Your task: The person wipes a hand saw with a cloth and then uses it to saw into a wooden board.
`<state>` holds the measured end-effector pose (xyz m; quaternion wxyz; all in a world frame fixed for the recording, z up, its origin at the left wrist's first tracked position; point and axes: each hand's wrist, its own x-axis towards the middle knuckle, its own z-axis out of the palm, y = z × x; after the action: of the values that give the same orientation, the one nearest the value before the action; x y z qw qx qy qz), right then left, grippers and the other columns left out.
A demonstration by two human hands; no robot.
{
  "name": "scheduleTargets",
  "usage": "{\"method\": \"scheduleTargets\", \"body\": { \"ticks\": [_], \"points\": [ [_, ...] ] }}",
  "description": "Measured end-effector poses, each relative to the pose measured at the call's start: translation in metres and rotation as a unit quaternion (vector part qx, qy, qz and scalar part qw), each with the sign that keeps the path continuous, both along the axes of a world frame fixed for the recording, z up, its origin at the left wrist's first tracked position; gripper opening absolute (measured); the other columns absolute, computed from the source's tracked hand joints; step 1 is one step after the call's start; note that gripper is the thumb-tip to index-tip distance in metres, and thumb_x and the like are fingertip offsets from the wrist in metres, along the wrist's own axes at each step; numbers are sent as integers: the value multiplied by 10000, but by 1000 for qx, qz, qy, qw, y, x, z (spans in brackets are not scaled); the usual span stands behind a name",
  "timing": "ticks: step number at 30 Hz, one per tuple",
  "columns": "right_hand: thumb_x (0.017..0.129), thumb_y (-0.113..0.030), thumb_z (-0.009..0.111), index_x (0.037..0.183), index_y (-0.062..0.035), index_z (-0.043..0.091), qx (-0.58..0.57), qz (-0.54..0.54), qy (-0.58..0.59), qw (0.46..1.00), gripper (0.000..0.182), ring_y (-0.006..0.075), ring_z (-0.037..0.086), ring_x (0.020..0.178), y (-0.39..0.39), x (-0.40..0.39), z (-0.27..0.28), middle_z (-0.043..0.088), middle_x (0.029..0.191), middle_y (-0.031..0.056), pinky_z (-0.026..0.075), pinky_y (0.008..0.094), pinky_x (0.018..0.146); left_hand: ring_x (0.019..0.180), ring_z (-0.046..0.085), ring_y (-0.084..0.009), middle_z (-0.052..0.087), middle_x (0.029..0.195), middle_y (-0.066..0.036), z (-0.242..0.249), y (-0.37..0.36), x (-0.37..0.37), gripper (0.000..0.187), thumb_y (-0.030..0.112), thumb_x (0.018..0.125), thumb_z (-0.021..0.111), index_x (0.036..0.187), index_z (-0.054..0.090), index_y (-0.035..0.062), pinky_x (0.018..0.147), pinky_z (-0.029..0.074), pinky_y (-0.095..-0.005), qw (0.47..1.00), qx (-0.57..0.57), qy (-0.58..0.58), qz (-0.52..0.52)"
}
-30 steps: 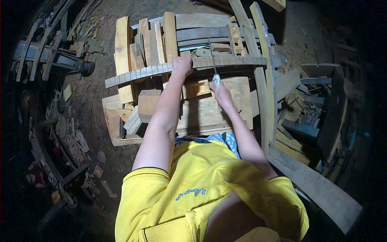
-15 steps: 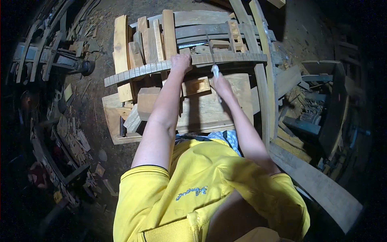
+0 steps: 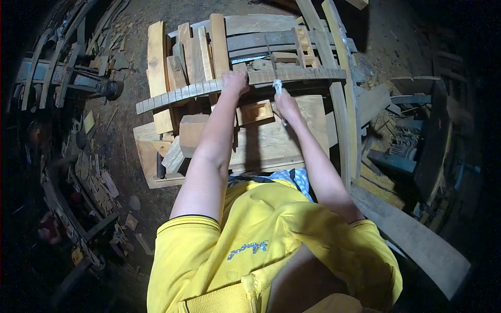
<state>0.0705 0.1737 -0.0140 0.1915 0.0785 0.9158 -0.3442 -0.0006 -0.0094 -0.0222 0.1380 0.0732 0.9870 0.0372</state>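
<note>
A long wooden strip, marked by a row of evenly spaced cross lines, spans the bench from left to right. My left hand is closed over its middle and presses on it. In my right hand is a handsaw with a pale handle, held just on the near side of the strip. Its thin dark blade points away from me and crosses the strip right of my left hand. Whether the teeth sit inside a cut is too small to tell.
Several boards lie under the strip at the left. A wooden block and a small hollowed wooden piece sit nearer me. Long planks stand along the right. Wood scraps litter the floor at left.
My right hand has pushed the saw slightly away from me, so its handle is closer to the strip. My left hand stays in the same place on the strip.
</note>
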Motion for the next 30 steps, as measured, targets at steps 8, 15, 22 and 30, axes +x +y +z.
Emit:
{"method": "scheduleTargets", "body": {
  "ticks": [8, 15, 22, 30],
  "points": [
    [869, -301, 328, 1046, -43, 443, -13, -53, -32, 998, 333, 433, 486, 964, 0, 47, 13, 526, 981, 296, 391, 489, 781, 908, 581, -261, 608, 944, -110, 1, -1, 0, 290, 215, 664, 581, 931, 565, 103, 751, 443, -403, 1000, -11, -13, -11],
    [858, -279, 350, 1034, -28, 444, 0, -10, -11, 1000, 321, 449, 478, 958, -5, -13, 6, 527, 972, 299, 384, 497, 793, 865, 596, -279, 610, 914, -128, 0, -2, -2, 318, 230, 619, 639, 892, 556, 90, 743, 453, -409, 1000, 6, -3, -12],
    [861, -301, 364, 1103, -41, 414, -7, -35, -45, 998, 358, 457, 476, 961, 1, 46, 22, 524, 980, 304, 387, 493, 800, 947, 573, -254, 604, 998, -97, 0, 0, -1, 267, 190, 743, 496, 982, 582, 110, 761, 436, -405, 999, -31, -37, -18],
    [867, -313, 348, 989, -15, 462, 1, -45, -16, 999, 341, 454, 492, 930, -6, -5, 5, 539, 943, 296, 390, 498, 782, 901, 580, -276, 603, 938, -125, -10, -4, -5, 299, 239, 643, 625, 898, 567, 93, 758, 453, -404, 1000, -4, -6, -18]
  ]
}}
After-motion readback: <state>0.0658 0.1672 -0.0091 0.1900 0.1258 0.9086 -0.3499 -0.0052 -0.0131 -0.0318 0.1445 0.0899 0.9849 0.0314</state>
